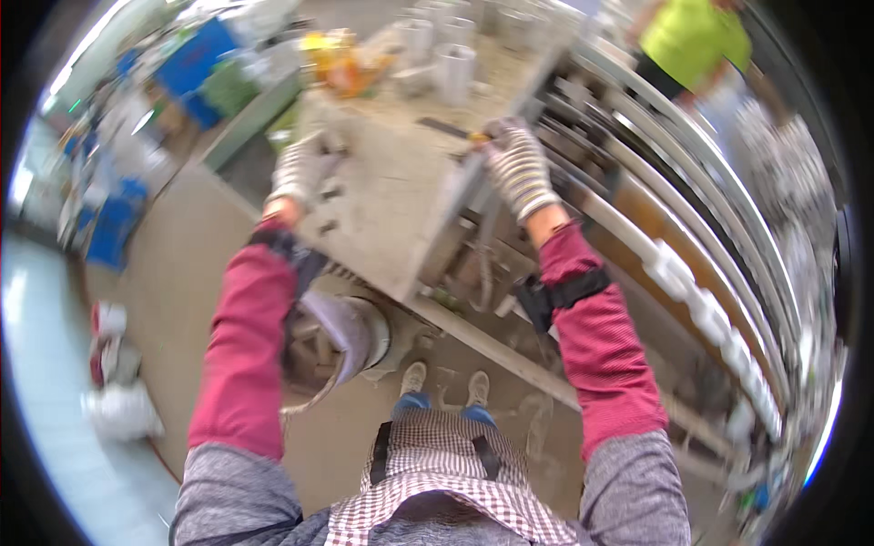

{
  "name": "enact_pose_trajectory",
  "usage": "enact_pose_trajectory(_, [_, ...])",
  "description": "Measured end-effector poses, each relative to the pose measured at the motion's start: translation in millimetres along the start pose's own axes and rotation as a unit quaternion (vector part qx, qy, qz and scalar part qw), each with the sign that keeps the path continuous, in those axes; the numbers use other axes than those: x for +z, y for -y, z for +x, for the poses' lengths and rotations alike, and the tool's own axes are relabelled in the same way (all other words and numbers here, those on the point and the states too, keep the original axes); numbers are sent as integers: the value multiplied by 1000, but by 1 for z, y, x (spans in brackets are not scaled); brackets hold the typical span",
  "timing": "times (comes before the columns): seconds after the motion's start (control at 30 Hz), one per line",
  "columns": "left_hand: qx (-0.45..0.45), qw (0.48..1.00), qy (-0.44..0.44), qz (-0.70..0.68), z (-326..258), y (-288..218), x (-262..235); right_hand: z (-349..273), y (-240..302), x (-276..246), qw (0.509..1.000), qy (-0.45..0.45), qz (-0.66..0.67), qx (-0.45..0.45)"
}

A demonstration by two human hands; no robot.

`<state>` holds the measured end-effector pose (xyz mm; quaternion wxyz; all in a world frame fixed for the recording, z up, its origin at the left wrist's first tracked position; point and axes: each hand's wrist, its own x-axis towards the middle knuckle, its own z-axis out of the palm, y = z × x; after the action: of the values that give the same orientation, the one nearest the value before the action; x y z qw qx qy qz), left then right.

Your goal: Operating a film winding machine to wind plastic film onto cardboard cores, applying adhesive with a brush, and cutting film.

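My right hand [521, 168], in a striped knit glove, is closed at the right edge of the worktable [382, 200]. Its fingertips pinch the yellow end of a dark, flat, narrow tool [443, 127], whose exact kind is too blurred to tell. At the table's left side is my left hand [305, 168], also in a striped glove. Motion smears its fingers, so whether it holds anything is unclear. Several small dark pieces [328, 225] lie on the tabletop beside and below it.
White cylinders [455, 73] and an orange-yellow package [341, 64] stand at the table's far end. Machine rails [674, 273] run along the right. Below my left forearm sits a lined bucket [364, 332]. A person in a bright yellow-green top [696, 45] is at the far right.
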<state>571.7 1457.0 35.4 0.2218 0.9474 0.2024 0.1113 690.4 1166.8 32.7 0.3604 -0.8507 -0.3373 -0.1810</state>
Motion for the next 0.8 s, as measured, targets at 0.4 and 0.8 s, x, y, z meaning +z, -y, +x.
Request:
enact_pose_trajectory(0.4, [183, 955, -44, -230, -79, -38, 2, -393, 94, -252, 781, -179, 254, 542])
enact_pose_trajectory(0.8, [469, 859, -29, -204, -310, -324, 90, -625, 148, -415, 748, -310, 121, 574])
